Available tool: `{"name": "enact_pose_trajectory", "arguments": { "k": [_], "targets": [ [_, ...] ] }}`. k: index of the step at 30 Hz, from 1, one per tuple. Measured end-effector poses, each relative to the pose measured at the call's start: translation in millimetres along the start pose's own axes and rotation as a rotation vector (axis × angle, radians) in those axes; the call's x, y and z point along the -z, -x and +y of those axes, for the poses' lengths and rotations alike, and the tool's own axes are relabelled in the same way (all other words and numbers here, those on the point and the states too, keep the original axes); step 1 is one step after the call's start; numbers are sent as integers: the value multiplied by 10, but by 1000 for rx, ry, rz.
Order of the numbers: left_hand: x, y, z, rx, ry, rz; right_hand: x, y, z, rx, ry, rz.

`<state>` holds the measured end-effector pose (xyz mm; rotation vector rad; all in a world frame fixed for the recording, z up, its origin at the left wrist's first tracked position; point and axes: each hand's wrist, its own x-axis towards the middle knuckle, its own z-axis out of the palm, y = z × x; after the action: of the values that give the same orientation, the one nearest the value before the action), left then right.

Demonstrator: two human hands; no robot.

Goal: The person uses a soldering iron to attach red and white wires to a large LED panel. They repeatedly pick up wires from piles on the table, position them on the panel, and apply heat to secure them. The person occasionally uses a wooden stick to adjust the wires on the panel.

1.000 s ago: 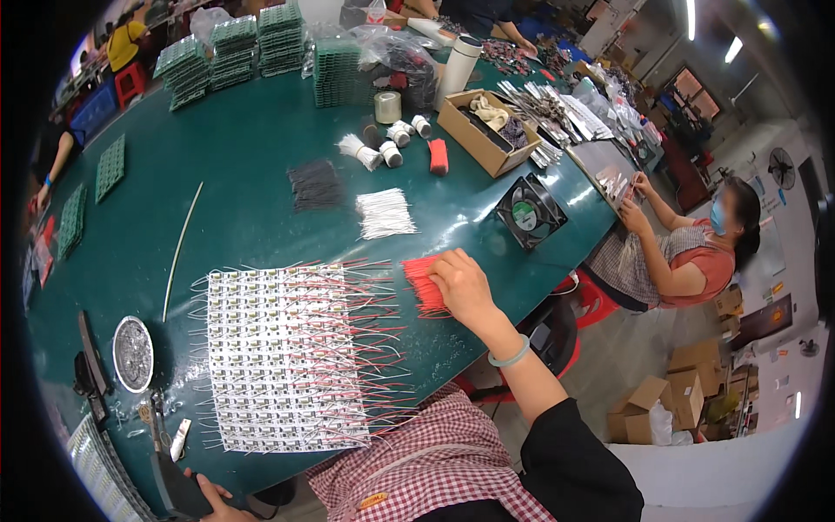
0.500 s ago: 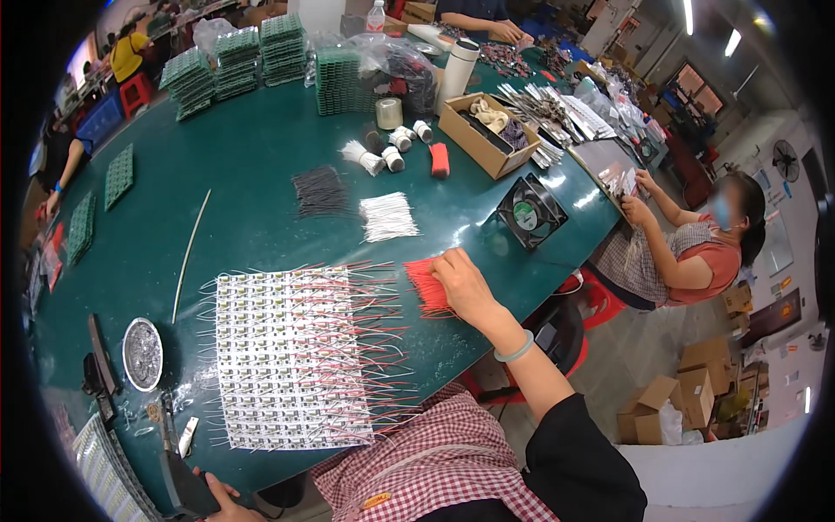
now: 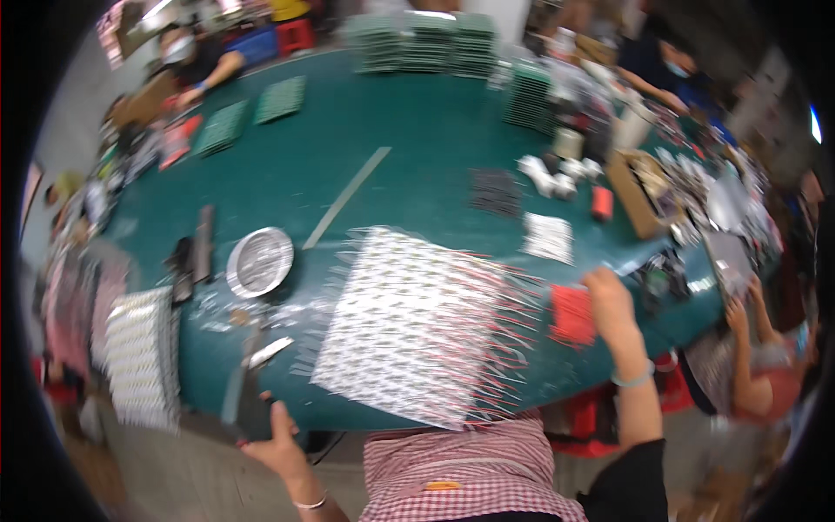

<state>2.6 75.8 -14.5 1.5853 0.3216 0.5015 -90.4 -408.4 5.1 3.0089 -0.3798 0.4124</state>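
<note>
My right hand is at the right edge of a bundle of short red wires, its fingers drawn together near the bundle's upper corner. Motion blur hides whether a wire is between them. My left hand, low on the left, is closed around a black-handled tool whose kind is unclear. Between the hands lies a white panel of small circuit boards, turned at an angle, with red and white wires sticking out along its right side and pale wires on its left.
White wires and dark wires lie beyond the red bundle. A round metal bowl stands left of the panel. Stacked panels sit at the left edge, green stacks at the back. A carton stands right; co-workers sit around.
The whole view has swung left, so the table's contents sit further right and the picture is blurred. More of my left hand and wrist shows. My right hand remains by the red wires.
</note>
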Motion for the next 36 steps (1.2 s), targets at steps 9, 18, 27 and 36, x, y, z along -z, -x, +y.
{"name": "enact_pose_trajectory", "arguments": {
  "k": [9,18,27,36],
  "targets": [
    [204,92,99,58,105,-79,-405,-429,9,175,512,-290],
    [448,270,-132,262,244,-217,131,-471,-726,161,-40,-85],
    [302,517,45,409,237,-450,68,-100,-2149,317,-716,13],
    [365,622,-60,319,-10,-593,-222,188,-2364,278,-689,35]
  ]
}}
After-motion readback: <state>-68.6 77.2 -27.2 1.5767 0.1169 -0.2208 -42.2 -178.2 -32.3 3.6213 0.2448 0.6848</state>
